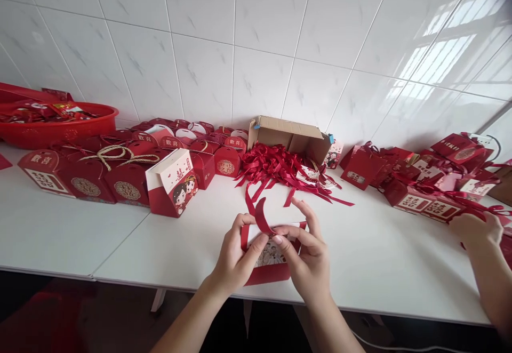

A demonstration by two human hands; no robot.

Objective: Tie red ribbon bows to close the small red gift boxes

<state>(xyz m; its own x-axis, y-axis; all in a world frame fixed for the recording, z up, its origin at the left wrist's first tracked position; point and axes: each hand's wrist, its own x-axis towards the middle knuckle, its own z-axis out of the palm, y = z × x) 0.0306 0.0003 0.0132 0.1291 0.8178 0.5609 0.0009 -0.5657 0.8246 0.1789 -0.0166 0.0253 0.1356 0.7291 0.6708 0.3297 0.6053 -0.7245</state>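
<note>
A small red gift box (267,267) with a cartoon print lies near the front edge of the white table (372,257). A red ribbon (261,217) loops up over its top. My left hand (236,254) pinches the ribbon from the left, thumb and fingers pressed together on it. My right hand (306,254) pinches the same ribbon from the right, with two fingers raised above the box. Both hands rest against the box top.
Rows of red gift boxes (120,174) stand at the back left, beside a red basin (56,123). A tipped cardboard carton (290,137) spills red ribbons (280,171). More red boxes (424,182) lie right, where another person's hand (476,230) works.
</note>
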